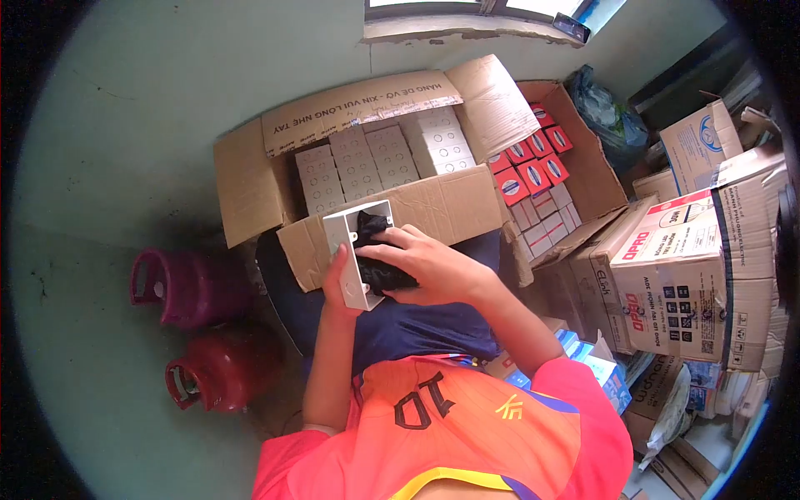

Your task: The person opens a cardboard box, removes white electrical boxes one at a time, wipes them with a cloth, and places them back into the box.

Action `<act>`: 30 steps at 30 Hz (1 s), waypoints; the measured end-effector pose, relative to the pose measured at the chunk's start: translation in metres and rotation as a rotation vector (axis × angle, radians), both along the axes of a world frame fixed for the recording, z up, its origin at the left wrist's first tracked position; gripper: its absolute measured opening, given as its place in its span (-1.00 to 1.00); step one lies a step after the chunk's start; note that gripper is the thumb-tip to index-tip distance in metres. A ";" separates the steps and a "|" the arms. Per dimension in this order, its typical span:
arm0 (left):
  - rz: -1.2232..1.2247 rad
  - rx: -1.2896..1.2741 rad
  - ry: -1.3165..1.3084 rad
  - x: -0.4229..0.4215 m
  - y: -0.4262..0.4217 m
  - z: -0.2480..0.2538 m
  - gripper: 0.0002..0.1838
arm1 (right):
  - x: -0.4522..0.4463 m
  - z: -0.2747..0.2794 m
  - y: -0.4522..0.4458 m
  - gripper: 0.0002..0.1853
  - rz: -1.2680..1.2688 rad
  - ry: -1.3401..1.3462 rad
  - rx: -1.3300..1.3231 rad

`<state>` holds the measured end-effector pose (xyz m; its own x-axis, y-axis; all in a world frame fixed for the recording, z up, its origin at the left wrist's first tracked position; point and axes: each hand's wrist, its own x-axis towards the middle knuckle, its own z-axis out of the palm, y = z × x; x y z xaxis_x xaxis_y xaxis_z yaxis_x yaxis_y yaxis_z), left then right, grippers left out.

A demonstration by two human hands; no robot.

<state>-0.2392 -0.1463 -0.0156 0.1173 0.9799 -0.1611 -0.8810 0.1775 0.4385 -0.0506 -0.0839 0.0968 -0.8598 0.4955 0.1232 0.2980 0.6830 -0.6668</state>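
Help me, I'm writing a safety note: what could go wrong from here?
The white box might slip: the left hand supports its side while the right hand works at its opening. The black cloth could catch on the small tabs at the rim. The carton's front flap shows just behind, so a stray move might bump it.

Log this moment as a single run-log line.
left hand: grips white box | right hand: holds black cloth at box's open side | beyond: open carton with stacked white boxes
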 end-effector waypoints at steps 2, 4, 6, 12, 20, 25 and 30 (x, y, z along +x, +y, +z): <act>0.010 0.008 0.006 0.003 -0.002 -0.002 -0.36 | 0.003 -0.006 0.004 -0.13 0.007 0.019 -0.011; 0.020 0.029 0.032 0.003 -0.002 0.000 -0.37 | 0.006 -0.013 0.007 -0.12 0.021 0.006 0.003; 0.028 0.003 0.058 -0.001 -0.004 0.007 -0.36 | 0.007 -0.020 0.000 -0.18 -0.049 0.078 0.140; -0.069 0.073 0.224 -0.011 -0.010 0.024 -0.34 | -0.010 -0.024 -0.012 -0.40 -0.417 0.484 0.217; 0.019 -0.091 0.508 -0.030 -0.021 0.027 -0.29 | -0.005 -0.025 -0.020 -0.54 -0.421 0.526 0.162; 0.207 -0.015 0.426 -0.004 -0.025 0.042 -0.42 | -0.019 -0.017 -0.049 -0.52 -0.559 0.645 -0.045; 0.158 0.030 0.182 -0.025 -0.019 0.027 -0.45 | -0.005 -0.018 -0.029 -0.52 -0.292 0.442 0.144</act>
<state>-0.2638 -0.1656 0.0115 -0.0663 0.9884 -0.1365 -0.8029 0.0284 0.5955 -0.0560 -0.1129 0.0787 -0.5398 0.6571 0.5262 0.2014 0.7077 -0.6772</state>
